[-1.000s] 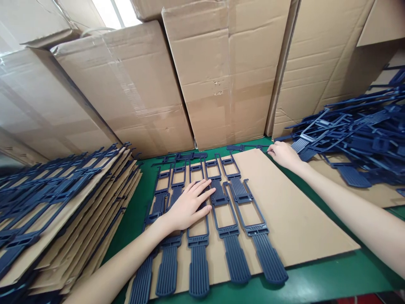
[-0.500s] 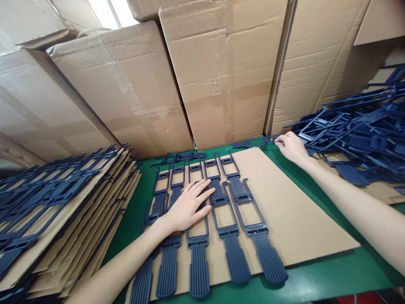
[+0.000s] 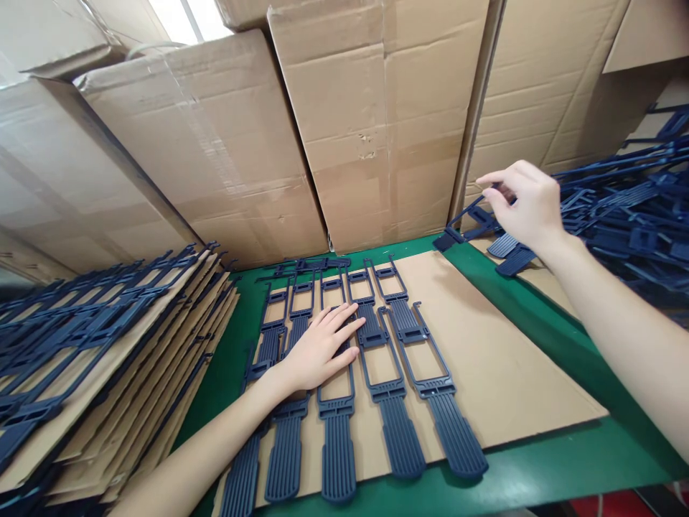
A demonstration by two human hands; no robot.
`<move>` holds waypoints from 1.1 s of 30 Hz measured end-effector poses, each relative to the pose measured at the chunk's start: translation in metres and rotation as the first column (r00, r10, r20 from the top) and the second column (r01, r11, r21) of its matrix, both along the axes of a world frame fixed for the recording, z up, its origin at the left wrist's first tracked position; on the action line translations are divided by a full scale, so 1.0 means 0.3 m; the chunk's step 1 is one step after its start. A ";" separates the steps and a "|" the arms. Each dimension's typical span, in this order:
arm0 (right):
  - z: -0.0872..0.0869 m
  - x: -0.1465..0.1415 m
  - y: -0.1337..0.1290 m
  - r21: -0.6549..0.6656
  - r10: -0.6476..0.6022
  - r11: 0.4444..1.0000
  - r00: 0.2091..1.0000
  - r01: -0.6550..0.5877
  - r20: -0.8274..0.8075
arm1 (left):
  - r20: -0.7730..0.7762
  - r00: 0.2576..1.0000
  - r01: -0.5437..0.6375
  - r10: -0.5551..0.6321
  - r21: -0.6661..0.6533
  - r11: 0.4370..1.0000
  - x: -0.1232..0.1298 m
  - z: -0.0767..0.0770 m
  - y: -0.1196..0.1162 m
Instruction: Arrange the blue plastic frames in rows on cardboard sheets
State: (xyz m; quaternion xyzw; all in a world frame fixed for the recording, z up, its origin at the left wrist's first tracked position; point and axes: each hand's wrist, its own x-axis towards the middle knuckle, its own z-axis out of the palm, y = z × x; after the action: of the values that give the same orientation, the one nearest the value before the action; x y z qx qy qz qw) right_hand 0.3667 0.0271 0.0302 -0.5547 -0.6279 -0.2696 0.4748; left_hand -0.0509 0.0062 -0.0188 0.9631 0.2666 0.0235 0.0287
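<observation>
Fingers spread, my left hand [image 3: 323, 348] lies flat on dark blue plastic parts, which are laid in two rows on a cardboard sheet [image 3: 484, 345]. Each part has an open frame and a ribbed paddle, such as the one at the front right [image 3: 457, 434]. My right hand [image 3: 525, 201] is raised beyond the sheet's back right corner, thumb and fingers pinched on a blue part [image 3: 451, 237] that hangs tilted over the green table's back edge. More blue parts hang or lie just under this hand; which of them it holds is partly hidden.
Stacked cardboard sheets with blue parts between them [image 3: 161, 380] stand at the left. A tangled heap of blue parts [image 3: 635, 222] lies at the right. Large cardboard boxes [image 3: 387, 143] line the back of the green table [image 3: 538, 474]. Some loose parts [image 3: 312, 266] lie behind the sheet.
My right hand has risen and moved slightly right, lifting a blue part from the table's back edge. Parts near the heap have shifted. My left hand has stayed in place.
</observation>
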 end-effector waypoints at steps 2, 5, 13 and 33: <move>0.053 -0.022 -0.035 0.030 0.040 0.999 0.998 -0.042 0.044 | -0.011 1.000 -0.002 0.002 -0.001 1.000 0.000 0.001 0.000; 0.118 -0.048 -0.093 0.024 0.173 0.985 0.985 -0.173 0.015 | -0.001 1.000 0.003 -0.003 -0.001 1.000 -0.001 -0.002 0.002; 0.163 -0.054 -0.154 -0.361 0.436 0.757 0.833 -0.544 -0.340 | -0.009 1.000 0.001 0.000 0.009 1.000 0.003 0.000 0.001; 0.015 -0.070 -0.004 -0.878 0.343 0.458 0.939 -0.137 0.033 | -0.006 1.000 0.002 -0.002 0.009 1.000 0.002 -0.002 0.004</move>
State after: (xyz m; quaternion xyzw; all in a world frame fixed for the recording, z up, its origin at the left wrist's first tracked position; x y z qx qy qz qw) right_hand 0.3456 0.0260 0.0346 -0.5913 -0.7947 0.0960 0.0982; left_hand -0.0504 0.0073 -0.0193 0.9636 0.2655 0.0216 0.0238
